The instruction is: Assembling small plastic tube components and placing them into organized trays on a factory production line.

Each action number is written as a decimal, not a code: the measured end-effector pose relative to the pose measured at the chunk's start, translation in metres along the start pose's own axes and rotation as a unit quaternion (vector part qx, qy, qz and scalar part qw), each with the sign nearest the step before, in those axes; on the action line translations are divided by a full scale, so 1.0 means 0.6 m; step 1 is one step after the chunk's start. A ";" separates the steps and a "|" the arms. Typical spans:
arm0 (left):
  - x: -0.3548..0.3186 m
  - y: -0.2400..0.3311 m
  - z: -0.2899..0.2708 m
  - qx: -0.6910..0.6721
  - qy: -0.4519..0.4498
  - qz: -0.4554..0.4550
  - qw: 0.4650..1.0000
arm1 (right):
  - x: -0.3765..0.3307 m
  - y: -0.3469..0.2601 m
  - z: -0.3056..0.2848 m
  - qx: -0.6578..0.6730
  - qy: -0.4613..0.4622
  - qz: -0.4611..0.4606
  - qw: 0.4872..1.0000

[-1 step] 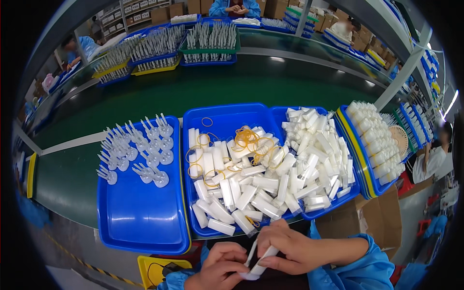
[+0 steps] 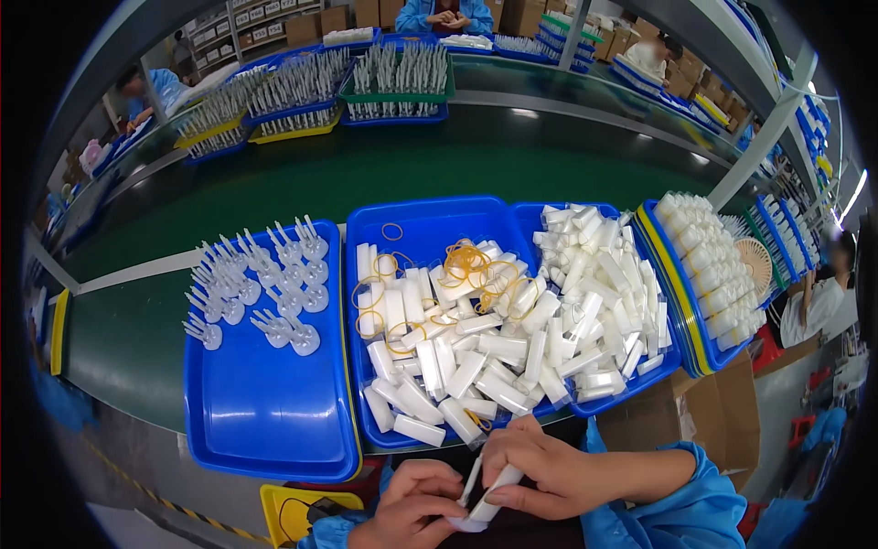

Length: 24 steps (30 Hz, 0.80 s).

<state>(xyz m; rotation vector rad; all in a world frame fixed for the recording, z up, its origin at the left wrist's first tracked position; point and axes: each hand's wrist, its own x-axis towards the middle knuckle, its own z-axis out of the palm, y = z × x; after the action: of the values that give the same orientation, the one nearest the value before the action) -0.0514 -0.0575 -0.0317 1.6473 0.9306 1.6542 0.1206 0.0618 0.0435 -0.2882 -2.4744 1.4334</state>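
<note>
Both my hands meet at the lower edge, in blue sleeves. My left hand (image 2: 412, 503) and my right hand (image 2: 549, 471) together grip a small white plastic piece (image 2: 485, 489) in a clear sleeve, just in front of the middle blue tray (image 2: 430, 215). That tray holds many white bagged pieces (image 2: 457, 366) and a tangle of yellow rubber bands (image 2: 471, 265). The left blue tray (image 2: 265, 430) carries several upright white nozzle parts (image 2: 265, 284).
A third blue tray (image 2: 599, 274) heaped with white pieces sits to the right, then stacked trays of white bottles (image 2: 709, 274). A green conveyor belt (image 2: 439, 156) runs behind, with more loaded trays beyond. A cardboard box (image 2: 722, 412) stands lower right. Other workers sit around the edges.
</note>
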 end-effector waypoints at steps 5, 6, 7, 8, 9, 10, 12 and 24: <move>-0.001 0.007 -0.006 -0.038 0.142 -0.081 0.986 | 0.048 0.015 -0.035 0.001 -0.013 0.067 0.998; -0.005 0.001 -0.011 -0.015 0.162 -0.077 0.984 | 0.063 0.029 -0.045 -0.081 0.025 0.016 0.996; 0.000 0.010 -0.010 -0.039 0.184 -0.098 0.977 | 0.074 0.047 -0.053 -0.164 0.068 -0.033 0.984; 0.006 0.011 -0.011 -0.015 0.189 -0.079 0.979 | 0.085 0.056 -0.060 -0.257 0.028 -0.033 0.966; 0.013 0.010 -0.013 0.007 0.193 -0.062 0.979 | 0.095 0.063 -0.064 -0.347 -0.010 -0.029 0.938; 0.020 0.014 -0.020 0.068 0.162 -0.037 0.984 | 0.103 0.070 -0.065 -0.433 -0.048 -0.025 0.900; 0.031 0.024 -0.035 0.186 0.098 0.014 0.978 | 0.111 0.088 -0.049 -0.475 -0.035 -0.042 0.878; 0.034 0.012 -0.019 0.151 0.013 -0.006 0.988 | 0.087 0.051 -0.065 -0.314 0.069 -0.156 0.934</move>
<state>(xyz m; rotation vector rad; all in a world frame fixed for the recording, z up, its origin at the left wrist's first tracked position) -0.0628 -0.0455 -0.0142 1.8147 1.2528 1.5882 0.0851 0.1246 0.0422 -0.0992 -2.6382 0.4569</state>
